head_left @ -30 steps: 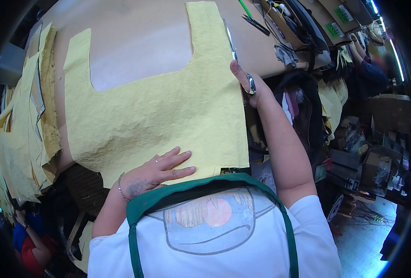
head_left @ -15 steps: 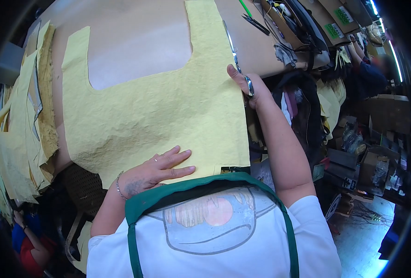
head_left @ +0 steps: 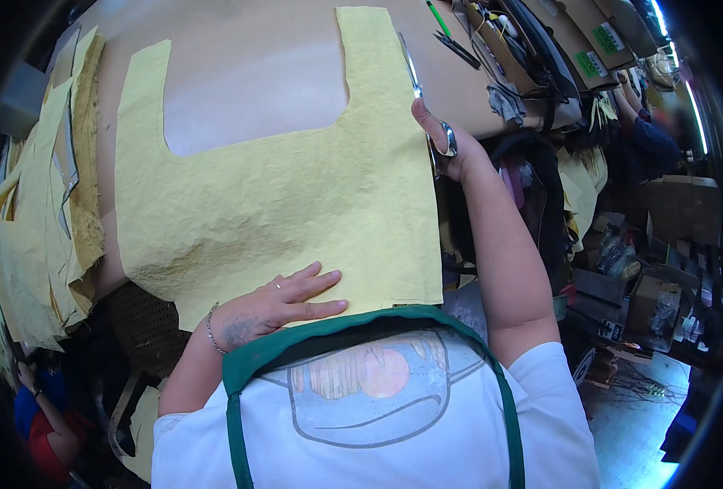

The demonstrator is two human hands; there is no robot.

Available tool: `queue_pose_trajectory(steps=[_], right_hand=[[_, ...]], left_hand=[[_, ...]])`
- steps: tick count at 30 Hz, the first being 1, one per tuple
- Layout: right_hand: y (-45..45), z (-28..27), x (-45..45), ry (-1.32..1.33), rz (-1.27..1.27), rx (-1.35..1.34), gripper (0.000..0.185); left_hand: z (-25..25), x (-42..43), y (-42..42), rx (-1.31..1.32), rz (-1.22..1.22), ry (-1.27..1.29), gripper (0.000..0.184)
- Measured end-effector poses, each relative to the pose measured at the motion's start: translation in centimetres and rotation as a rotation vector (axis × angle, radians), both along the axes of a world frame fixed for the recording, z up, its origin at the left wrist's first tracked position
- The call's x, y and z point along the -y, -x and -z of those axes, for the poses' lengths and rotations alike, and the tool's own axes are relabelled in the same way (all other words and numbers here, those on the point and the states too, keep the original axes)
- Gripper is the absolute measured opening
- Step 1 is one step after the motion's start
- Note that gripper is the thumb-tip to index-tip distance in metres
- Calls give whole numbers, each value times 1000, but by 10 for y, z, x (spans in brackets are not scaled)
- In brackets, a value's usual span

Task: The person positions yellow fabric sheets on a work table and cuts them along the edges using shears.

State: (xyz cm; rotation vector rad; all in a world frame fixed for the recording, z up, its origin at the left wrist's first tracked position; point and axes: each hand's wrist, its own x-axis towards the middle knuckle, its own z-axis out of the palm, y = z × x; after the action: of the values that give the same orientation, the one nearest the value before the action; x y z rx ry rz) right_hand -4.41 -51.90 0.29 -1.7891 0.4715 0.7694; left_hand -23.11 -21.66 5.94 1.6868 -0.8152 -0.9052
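Observation:
A pale yellow sheet (head_left: 296,187), like leather or heavy cloth, spreads over the table in front of me, with a wide U-shaped cutout on its far side. My left hand (head_left: 292,301) rests flat on its near part, fingers spread, close to my green apron (head_left: 337,319). At the sheet's right edge, my right hand (head_left: 451,151) grips metal scissors (head_left: 411,61). My thumb goes through a handle ring, and the other fingers are hidden. The blades point away from me along the edge of the sheet; whether they are parted cannot be made out.
Cut yellow pieces (head_left: 43,212) are stacked at the left. A green pen (head_left: 437,15) and dark tools (head_left: 457,49) lie at the far right, beside a cardboard box (head_left: 504,49). Another person's arm (head_left: 52,416) shows at lower left, and another person (head_left: 650,134) at far right.
My right hand and the scissors have shifted a little away from me along the sheet's right edge. My left hand stays flat in place. The whole view has shifted slightly.

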Motion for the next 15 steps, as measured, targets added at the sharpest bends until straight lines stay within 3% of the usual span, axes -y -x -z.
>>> queue_pose_trajectory(steps=[10, 12, 15], right_hand=[[11, -17, -13, 102, -27, 84, 90], [13, -10, -10, 126, -15, 199, 76], [14, -19, -14, 100, 30, 210, 70]], left_hand=[[4, -1, 3, 19, -4, 16, 41], [4, -1, 3, 16, -4, 34, 41], [3, -1, 2, 12, -4, 51, 41]])
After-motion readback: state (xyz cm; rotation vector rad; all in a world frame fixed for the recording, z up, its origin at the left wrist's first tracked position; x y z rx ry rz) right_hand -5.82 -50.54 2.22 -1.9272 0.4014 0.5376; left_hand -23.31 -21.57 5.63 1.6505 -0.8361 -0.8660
